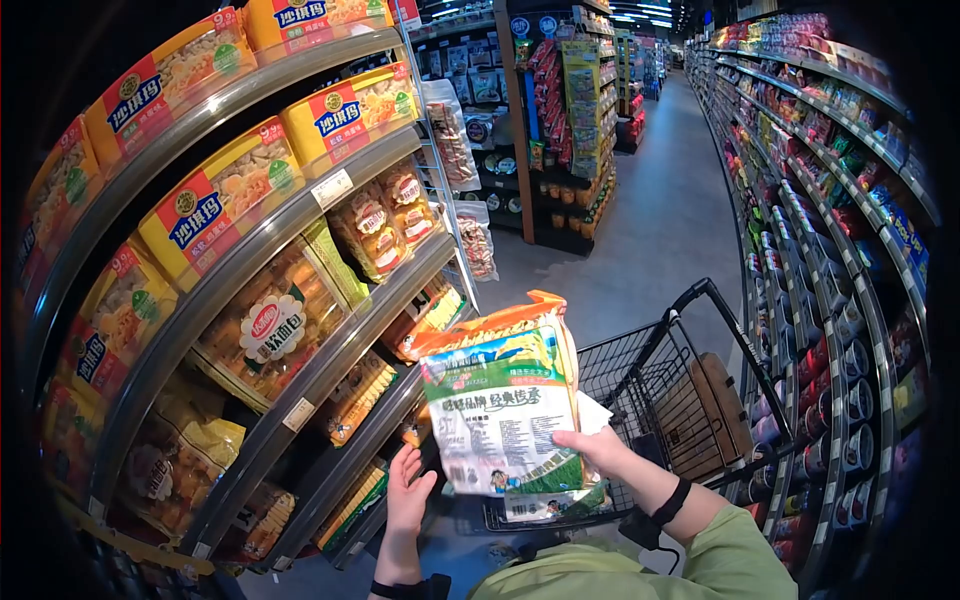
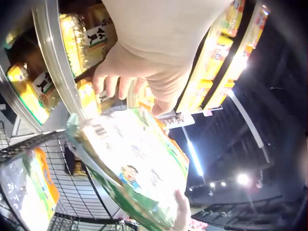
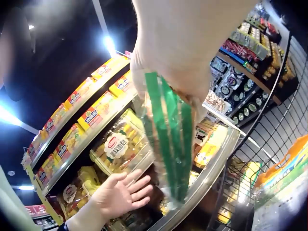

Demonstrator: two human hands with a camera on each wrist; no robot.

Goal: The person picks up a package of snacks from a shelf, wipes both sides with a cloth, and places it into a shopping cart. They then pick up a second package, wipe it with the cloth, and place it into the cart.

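Note:
My right hand [image 1: 598,452] grips a large plastic snack bag [image 1: 505,400] by its right edge, thumb on the printed face and fingers hidden behind. The bag is white, green and orange with dense printed text, and it is upright in front of me. In the right wrist view its green striped side [image 3: 168,139] hangs below the hand. My left hand [image 1: 406,492] is held beside the bag's lower left, palm up with nothing in it; its fingers are spread in the right wrist view. A similar snack bag [image 3: 284,197] lies in the black wire cart.
At my left, a curved shelf unit [image 1: 230,300] holds yellow boxes [image 1: 235,200] and bagged bread [image 1: 270,320]. The black shopping cart [image 1: 745,340], with a brown carton [image 1: 705,400] in it, stands at the right. Beyond it runs a long shelf [image 1: 830,210] along the aisle floor [image 1: 690,190].

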